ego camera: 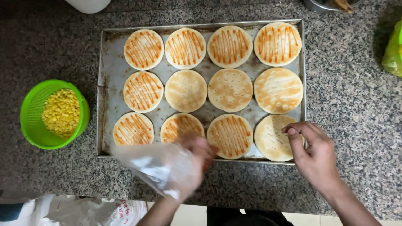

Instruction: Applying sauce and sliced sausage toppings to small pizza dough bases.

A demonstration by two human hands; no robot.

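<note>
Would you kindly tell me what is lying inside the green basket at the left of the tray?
The green basket holds a heap of yellow corn kernels, piled toward its right side. Bare mesh shows on the left. Whatever lies beneath the heap is covered and cannot be seen.

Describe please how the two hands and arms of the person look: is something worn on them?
Both forearms are bare, with no sleeves in view. The right hand is bare too: no glove, ring or watch shows. The left hand is blurred, with a clear plastic bag covering part of it, so I cannot tell whether it wears anything.
</note>
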